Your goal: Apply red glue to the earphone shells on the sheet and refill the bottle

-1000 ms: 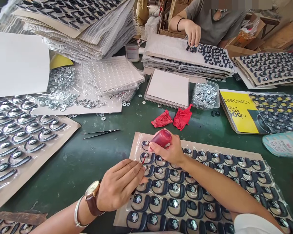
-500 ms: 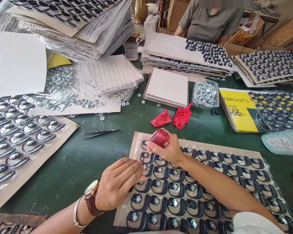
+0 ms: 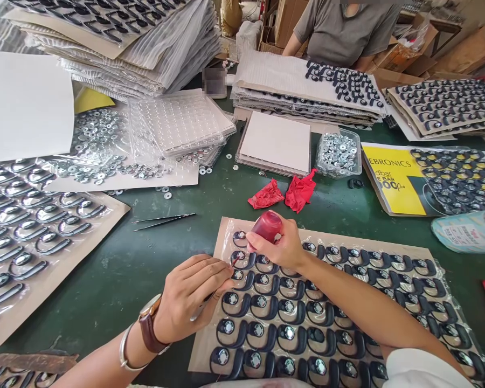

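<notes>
My right hand (image 3: pixel 285 245) is closed around a red squeeze bottle (image 3: pixel 267 226), tilted with its thin red tip (image 3: pixel 235 261) down at a dark curved part (image 3: pixel 242 260) in the upper left of the sheet. Several rows of these dark loop-shaped parts with shiny round centres lie under clear film on a brown card (image 3: pixel 204 355). Left of the tip, my left hand (image 3: pixel 196 291) has its fingers bent and pressed together over the card's edge. A slim metallic piece (image 3: pixel 198 311) shows under its palm; what it belongs to is hidden.
Tweezers (image 3: pixel 164 220) and two crumpled red pieces (image 3: pixel 283 193) lie beyond the card. A clear tub (image 3: pixel 339 153) of washers stands behind. Stacked sheets (image 3: pixel 117 70) rise at the back left. Across the table sits a person in a grey shirt (image 3: pixel 343 32).
My left hand has turned slightly and drawn back, showing the metallic piece under it. The bottle stays at nearly the same part. The other person's hand has left the stack.
</notes>
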Demonstrator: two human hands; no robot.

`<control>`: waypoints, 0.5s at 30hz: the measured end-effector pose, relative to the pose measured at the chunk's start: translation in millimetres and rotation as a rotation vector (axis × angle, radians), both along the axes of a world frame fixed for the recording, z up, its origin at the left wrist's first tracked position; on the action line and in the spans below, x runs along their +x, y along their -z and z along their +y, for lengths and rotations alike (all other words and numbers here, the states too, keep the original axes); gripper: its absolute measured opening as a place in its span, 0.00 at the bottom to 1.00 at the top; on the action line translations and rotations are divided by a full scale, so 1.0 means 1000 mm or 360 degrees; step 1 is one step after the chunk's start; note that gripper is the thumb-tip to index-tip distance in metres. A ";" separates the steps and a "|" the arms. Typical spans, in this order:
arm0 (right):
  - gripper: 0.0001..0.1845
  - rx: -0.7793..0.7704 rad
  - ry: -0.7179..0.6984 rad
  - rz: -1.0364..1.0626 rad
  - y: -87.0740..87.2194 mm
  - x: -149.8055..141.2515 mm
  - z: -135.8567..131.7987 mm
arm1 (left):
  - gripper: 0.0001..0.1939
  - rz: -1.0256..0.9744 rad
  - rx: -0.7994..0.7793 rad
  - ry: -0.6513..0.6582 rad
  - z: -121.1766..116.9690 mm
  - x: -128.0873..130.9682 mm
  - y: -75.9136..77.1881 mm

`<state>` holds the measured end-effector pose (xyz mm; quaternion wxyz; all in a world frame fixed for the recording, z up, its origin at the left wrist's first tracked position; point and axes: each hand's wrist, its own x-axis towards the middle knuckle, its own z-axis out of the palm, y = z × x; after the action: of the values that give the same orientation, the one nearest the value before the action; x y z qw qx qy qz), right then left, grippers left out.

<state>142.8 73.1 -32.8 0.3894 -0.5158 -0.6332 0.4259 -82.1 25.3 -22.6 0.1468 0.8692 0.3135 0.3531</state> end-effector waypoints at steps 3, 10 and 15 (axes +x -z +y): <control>0.15 -0.0016 -0.0011 -0.0014 0.000 -0.001 0.000 | 0.10 -0.0045 -0.0053 -0.0018 0.000 -0.001 0.000; 0.15 -0.0062 -0.0082 0.0008 0.002 -0.001 -0.002 | 0.10 -0.0143 -0.0183 -0.0070 0.004 0.000 -0.002; 0.15 -0.0049 -0.0135 -0.0001 0.003 -0.001 -0.003 | 0.10 -0.0270 -0.0312 -0.0177 0.007 -0.006 -0.002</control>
<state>141.3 69.9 -35.6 0.3628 -0.4945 -0.6479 0.4517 -87.7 31.9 -20.4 0.2372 0.7990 0.3807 0.4006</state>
